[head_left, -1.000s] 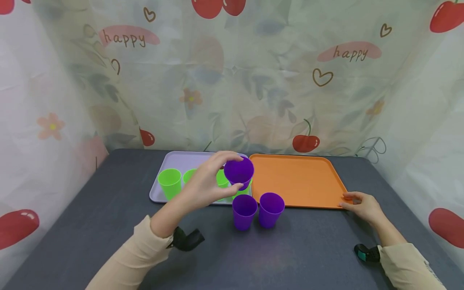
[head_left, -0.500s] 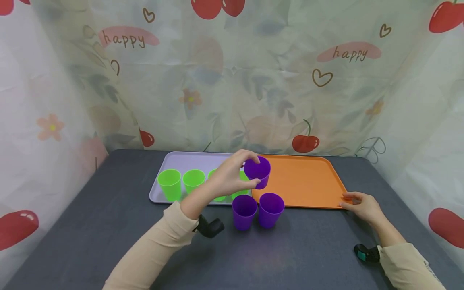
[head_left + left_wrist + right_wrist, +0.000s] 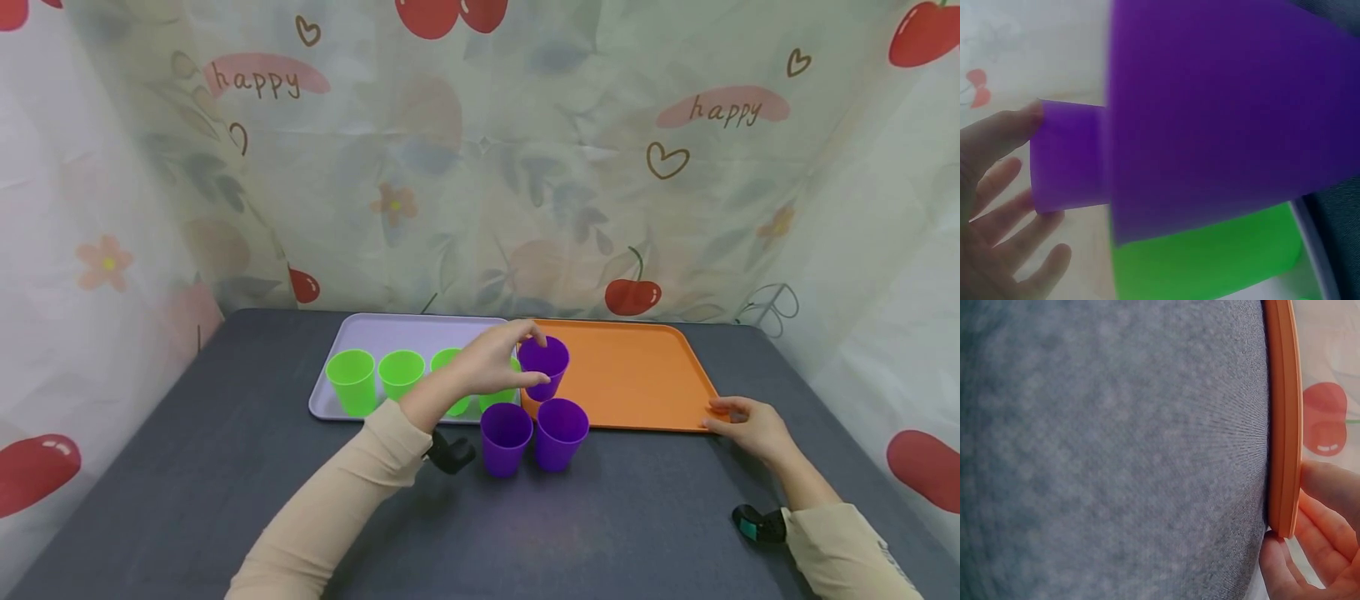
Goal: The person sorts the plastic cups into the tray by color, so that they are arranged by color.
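My left hand [image 3: 498, 358] grips a purple cup [image 3: 550, 363] between thumb and fingers, over the left end of the orange tray [image 3: 615, 375]. In the left wrist view this held cup [image 3: 1069, 156] is partly hidden by a nearer purple cup [image 3: 1229, 119]. Two more purple cups stand on the dark table just in front of the trays, a left one [image 3: 505, 446] and a right one [image 3: 558, 442]. At the orange tray's near right corner, my right hand [image 3: 750, 427] holds the rim [image 3: 1285, 425] with thumb and fingers.
A lavender tray [image 3: 420, 326] adjoins the orange one on the left. Several green cups stand along it, among them one at its left end [image 3: 352, 383]; my left hand partly covers others. A patterned curtain [image 3: 480, 208] hangs behind and beside the table [image 3: 225, 450].
My left hand has carried the purple cup rightward from over the lavender tray to the orange tray, then slightly lower. The right hand stays at the tray corner.
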Tool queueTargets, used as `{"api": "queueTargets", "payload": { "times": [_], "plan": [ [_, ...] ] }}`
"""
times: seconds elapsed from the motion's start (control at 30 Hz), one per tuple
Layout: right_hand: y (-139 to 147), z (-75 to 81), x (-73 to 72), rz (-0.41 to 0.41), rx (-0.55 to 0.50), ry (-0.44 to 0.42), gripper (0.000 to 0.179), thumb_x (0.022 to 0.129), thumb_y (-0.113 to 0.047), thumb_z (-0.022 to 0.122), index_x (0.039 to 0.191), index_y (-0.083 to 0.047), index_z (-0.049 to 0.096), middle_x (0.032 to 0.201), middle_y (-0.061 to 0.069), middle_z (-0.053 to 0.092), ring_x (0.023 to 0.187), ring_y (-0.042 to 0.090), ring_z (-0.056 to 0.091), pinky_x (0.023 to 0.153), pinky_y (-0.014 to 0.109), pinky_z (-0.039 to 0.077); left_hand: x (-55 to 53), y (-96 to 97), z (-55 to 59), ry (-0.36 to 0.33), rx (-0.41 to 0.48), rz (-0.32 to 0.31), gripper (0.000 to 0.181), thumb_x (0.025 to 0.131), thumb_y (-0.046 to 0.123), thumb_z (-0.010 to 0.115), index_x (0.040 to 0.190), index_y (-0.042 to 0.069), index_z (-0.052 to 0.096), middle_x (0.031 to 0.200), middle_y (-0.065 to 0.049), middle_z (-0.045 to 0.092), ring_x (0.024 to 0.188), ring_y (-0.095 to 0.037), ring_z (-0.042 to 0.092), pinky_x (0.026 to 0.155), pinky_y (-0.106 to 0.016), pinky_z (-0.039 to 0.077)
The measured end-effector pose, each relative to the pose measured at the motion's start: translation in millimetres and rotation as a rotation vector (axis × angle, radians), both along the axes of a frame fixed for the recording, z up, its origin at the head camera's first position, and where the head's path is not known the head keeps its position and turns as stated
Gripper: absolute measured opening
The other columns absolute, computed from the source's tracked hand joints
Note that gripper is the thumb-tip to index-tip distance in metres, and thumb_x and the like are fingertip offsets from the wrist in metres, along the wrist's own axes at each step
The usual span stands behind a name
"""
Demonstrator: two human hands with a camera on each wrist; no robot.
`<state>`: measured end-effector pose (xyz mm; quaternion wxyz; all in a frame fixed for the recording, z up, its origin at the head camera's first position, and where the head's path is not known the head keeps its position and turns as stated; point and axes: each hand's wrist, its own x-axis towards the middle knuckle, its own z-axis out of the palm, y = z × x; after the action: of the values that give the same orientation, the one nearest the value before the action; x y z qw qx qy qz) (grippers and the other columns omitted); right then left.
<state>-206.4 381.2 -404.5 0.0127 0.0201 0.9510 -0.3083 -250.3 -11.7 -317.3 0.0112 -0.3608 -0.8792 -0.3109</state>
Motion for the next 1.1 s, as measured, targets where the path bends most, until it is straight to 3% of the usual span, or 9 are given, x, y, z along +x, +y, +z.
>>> {"api": "queueTargets", "payload": {
  "times": [0.3,0.57,0.87,1.1],
  "plan": [
    [-1,2.6,-0.7,0.009,0.005,-0.003,0.056,0.087,-0.031,0.064,0.124,0.01,0.052,0.122,0.034,0.054,0.107,0.048,0.051,0.083,0.049,0.049,-6.7,7.0,-12.9,0.018,-0.045,-0.041,0.038,0.081,0.026,0.073,0.108,0.006,0.055,0.115,-0.008,0.062,0.112,-0.023,0.057,0.097,-0.034,0.045],
    [-2,3.1,-1.0,0.0,-0.001,-0.011,0.057,0.087,-0.031,0.065,0.124,0.01,0.052,0.123,0.033,0.054,0.108,0.047,0.051,0.081,0.046,0.05,-11.7,14.2,-22.0,0.035,-0.112,-0.015,0.038,0.082,0.028,0.072,0.109,0.008,0.055,0.114,-0.006,0.063,0.108,-0.021,0.058,0.097,-0.034,0.045],
    [0,2.0,-0.9,0.0,-0.009,-0.019,0.058,0.087,-0.032,0.064,0.125,0.01,0.051,0.124,0.034,0.053,0.11,0.048,0.049,0.085,0.05,0.049,-13.3,20.3,-28.1,0.033,-0.171,0.03,0.04,0.083,0.033,0.069,0.114,0.011,0.055,0.119,-0.004,0.063,0.113,-0.02,0.058,0.096,-0.043,0.041],
    [-1,2.1,-0.1,0.006,-0.001,-0.005,0.056,0.087,-0.03,0.065,0.123,0.01,0.052,0.122,0.033,0.054,0.108,0.047,0.052,0.074,0.035,0.052,-12.3,24.5,-27.3,0.02,-0.201,0.075,0.046,0.084,0.037,0.068,0.121,0.013,0.054,0.125,-0.002,0.062,0.117,-0.02,0.056,0.098,-0.045,0.039]
  ]
}}
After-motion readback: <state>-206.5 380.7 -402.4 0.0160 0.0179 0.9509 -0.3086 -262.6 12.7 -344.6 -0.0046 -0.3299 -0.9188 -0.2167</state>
